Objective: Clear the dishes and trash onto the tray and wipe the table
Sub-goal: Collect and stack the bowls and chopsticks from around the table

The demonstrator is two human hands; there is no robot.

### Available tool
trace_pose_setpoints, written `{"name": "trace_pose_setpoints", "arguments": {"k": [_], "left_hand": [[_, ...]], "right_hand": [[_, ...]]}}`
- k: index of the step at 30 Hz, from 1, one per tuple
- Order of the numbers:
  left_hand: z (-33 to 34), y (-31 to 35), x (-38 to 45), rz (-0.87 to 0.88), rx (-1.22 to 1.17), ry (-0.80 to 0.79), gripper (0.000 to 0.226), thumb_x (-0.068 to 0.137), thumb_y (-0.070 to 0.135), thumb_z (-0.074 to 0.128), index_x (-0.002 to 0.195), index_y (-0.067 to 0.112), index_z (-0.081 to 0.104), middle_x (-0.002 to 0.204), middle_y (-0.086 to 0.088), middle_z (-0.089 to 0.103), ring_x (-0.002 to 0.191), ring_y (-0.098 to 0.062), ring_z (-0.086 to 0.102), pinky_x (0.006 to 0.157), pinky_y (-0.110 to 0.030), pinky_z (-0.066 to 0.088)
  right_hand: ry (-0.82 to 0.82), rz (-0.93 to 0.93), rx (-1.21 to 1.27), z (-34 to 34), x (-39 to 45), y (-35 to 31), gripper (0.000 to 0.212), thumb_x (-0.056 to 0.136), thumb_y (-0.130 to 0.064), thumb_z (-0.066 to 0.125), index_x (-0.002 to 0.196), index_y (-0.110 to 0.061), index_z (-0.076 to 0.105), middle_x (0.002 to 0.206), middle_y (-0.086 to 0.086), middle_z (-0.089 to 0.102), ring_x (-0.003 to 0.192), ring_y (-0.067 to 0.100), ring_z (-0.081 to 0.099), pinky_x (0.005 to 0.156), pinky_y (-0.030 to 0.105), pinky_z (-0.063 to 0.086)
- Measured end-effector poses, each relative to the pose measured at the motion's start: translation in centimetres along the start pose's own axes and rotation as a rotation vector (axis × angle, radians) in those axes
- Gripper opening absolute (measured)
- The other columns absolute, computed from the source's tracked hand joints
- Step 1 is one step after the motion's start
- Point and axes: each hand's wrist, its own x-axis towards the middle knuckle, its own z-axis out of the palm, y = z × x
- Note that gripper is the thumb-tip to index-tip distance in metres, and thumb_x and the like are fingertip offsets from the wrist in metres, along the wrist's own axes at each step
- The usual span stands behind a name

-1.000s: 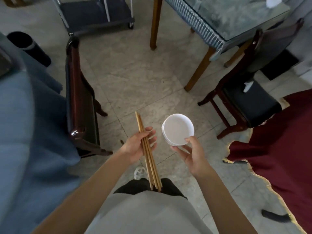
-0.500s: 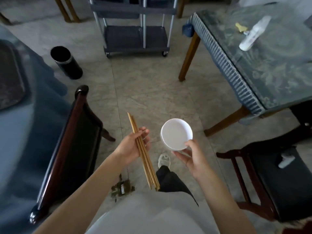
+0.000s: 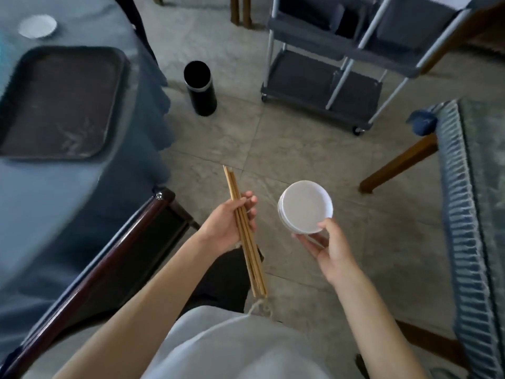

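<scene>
- The left hand (image 3: 228, 225) has its fingers curled round a bundle of wooden chopsticks (image 3: 244, 231), which stick out above the fist and run down past the wrist.
- The right hand (image 3: 329, 243) pinches the near rim of a short stack of white bowls (image 3: 304, 209), thumb on top and fingers underneath (how many bowls are nested I cannot tell).
- Both loads hang over the floor, between the two desks, so I judge this a carrying step: collected, not yet set down.
- The dark tray (image 3: 58, 102) lies on the blue-clothed desk (image 3: 68, 203) to the left; no dishes show in it, so the delivery still seems ahead.
- A small white dish (image 3: 37, 26) sits on that desk beyond the tray, apparently still to be gathered.
- No cloth is in either hand, so the wiping looks not yet begun.
- A dark chair (image 3: 109, 258) stands between the person and the tray (a reach over its back may be needed).
- A black bin (image 3: 200, 88) and a grey cart (image 3: 341, 67) stand on the floor ahead.
</scene>
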Motion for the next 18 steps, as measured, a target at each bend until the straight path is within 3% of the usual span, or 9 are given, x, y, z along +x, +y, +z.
{"name": "trace_pose_setpoints", "arguments": {"k": [7, 11, 15, 18], "left_hand": [[1.1, 10.4, 10.2, 0.118, -0.163, 0.025, 0.019, 0.103, 0.014, 0.043, 0.121, 0.018, 0.049, 0.090, 0.005, 0.061, 0.075, -0.010, 0.054, 0.071, -0.028, 0.043], [0.6, 16.9, 13.3, 0.186, -0.299, 0.105, 0.021, 0.103, 0.013, 0.044, 0.122, 0.019, 0.050, 0.088, 0.004, 0.061, 0.073, -0.011, 0.054, 0.071, -0.028, 0.040], [-0.9, 22.9, 13.7, 0.287, -0.371, 0.204, 0.021, 0.103, 0.012, 0.043, 0.122, 0.018, 0.052, 0.087, 0.005, 0.063, 0.070, -0.011, 0.057, 0.067, -0.027, 0.042], [-3.4, 26.2, 13.0, 0.410, -0.446, 0.256, 0.022, 0.103, 0.013, 0.044, 0.123, 0.017, 0.053, 0.089, 0.005, 0.063, 0.071, -0.011, 0.059, 0.065, -0.026, 0.046]], "right_hand": [[-0.124, 0.012, -0.196, 12.3, 11.0, -7.1, 0.038, 0.093, -0.007, 0.053, 0.130, -0.007, 0.060, 0.135, 0.025, 0.058, 0.123, 0.043, 0.062, 0.070, 0.036, 0.063], [-0.176, 0.032, -0.305, 20.3, 15.3, -10.4, 0.034, 0.093, -0.007, 0.053, 0.126, -0.009, 0.063, 0.136, 0.024, 0.059, 0.118, 0.037, 0.064, 0.069, 0.035, 0.064], [-0.272, 0.060, -0.478, 29.1, 18.6, -12.2, 0.039, 0.094, -0.007, 0.053, 0.132, -0.008, 0.060, 0.141, 0.023, 0.056, 0.122, 0.038, 0.062, 0.067, 0.031, 0.062], [-0.371, 0.069, -0.543, 35.6, 19.6, -12.3, 0.033, 0.094, -0.007, 0.052, 0.126, -0.008, 0.062, 0.137, 0.020, 0.058, 0.120, 0.035, 0.062, 0.067, 0.031, 0.062]]}}
